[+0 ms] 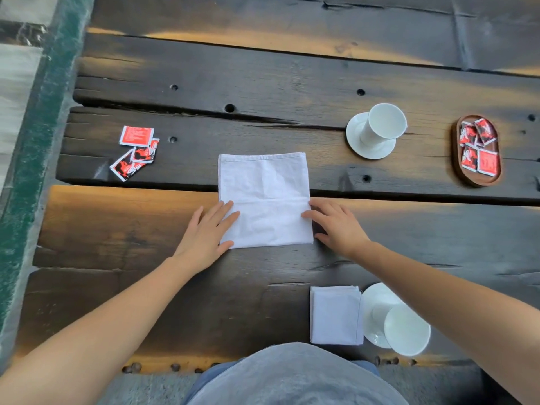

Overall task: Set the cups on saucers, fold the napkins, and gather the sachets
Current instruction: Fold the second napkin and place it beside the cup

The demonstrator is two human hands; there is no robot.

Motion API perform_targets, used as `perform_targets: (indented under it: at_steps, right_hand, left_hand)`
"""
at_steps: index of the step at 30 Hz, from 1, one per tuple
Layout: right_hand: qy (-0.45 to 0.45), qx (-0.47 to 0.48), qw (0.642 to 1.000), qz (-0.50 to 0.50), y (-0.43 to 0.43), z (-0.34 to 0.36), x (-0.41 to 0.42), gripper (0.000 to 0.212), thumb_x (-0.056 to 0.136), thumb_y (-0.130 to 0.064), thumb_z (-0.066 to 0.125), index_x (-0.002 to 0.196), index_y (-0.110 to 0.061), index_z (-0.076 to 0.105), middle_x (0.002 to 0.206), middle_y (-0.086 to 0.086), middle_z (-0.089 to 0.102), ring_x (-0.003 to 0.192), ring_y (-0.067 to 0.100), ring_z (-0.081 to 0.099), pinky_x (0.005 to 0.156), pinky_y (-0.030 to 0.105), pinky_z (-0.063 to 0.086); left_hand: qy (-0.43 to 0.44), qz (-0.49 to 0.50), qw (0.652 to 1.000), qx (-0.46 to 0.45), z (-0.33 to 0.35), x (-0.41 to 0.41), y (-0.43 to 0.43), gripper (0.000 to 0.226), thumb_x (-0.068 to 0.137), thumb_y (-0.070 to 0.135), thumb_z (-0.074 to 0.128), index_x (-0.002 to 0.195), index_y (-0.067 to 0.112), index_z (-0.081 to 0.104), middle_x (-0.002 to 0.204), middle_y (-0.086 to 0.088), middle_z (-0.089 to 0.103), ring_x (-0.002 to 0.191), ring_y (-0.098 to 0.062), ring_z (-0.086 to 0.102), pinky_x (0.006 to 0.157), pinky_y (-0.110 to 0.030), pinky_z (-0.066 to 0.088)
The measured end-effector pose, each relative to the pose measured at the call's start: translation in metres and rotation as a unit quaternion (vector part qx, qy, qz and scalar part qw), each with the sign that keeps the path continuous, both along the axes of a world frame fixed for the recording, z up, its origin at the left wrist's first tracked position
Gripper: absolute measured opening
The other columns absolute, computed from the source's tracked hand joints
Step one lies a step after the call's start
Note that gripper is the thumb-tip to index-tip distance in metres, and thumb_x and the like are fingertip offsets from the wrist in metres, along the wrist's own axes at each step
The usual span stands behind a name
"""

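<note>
Left of the white cloth napkin (264,200) I'm seeing loose red sachets (136,152) lying. My left hand (206,233) and right hand (336,226) are pressing flat and open, gripping nothing, on its near corners; right of it are sitting a white cup on a saucer (377,131) and an oval wooden tray (455,168).

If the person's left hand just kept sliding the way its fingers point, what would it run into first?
The left hand points up and right, fingertips already on the white napkin, so it would push across that cloth first. Further on, the line looks roughly aimed at the far cup.
</note>
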State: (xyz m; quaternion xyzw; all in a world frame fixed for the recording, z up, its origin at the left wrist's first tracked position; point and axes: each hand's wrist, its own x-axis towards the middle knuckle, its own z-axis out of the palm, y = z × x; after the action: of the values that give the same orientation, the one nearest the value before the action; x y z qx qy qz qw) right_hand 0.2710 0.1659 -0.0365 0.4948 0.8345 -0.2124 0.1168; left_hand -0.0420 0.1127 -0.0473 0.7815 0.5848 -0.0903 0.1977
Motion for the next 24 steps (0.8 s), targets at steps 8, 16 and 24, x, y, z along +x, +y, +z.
perform_targets:
  at_steps: [8, 16, 24]
  right_hand:
    - [-0.017, -0.037, 0.997, 0.068, -0.014, 0.004, -0.012, 0.054, 0.076, -0.027, 0.065, 0.127, -0.024, 0.047, 0.142, 0.001, 0.038, 0.131, 0.025, 0.034, 0.104, 0.039, 0.030]
    - [-0.014, -0.025, 0.999, 0.043, -0.011, 0.005, -0.022, 0.032, 0.075, -0.014, 0.058, 0.106, -0.018, 0.056, 0.132, 0.002, 0.044, 0.123, 0.025, 0.039, 0.090, 0.034, 0.038]
    - [0.095, -0.063, 0.992, -0.052, -0.005, 0.008, -0.020, 0.010, 0.076, -0.019, 0.053, 0.082, -0.024, 0.048, 0.094, -0.007, 0.056, 0.097, 0.019, 0.048, 0.066, 0.032, 0.044]
  left_hand:
    - [-0.054, 0.041, 0.998, -0.019, 0.003, 0.004, -0.022, 0.068, 0.089, 0.050, 0.050, 0.147, 0.027, 0.023, 0.158, 0.006, 0.016, 0.146, -0.011, 0.013, 0.119, -0.043, -0.003]
    - [-0.043, 0.051, 0.997, -0.035, 0.006, 0.005, -0.016, 0.076, 0.084, 0.052, 0.056, 0.147, 0.029, 0.022, 0.157, 0.005, 0.017, 0.145, -0.014, 0.014, 0.118, -0.048, -0.005]
    - [-0.038, 0.032, 0.999, -0.007, 0.005, -0.001, -0.017, 0.076, 0.082, 0.050, 0.059, 0.146, 0.029, 0.024, 0.157, 0.007, 0.019, 0.145, -0.010, 0.015, 0.118, -0.047, -0.009]
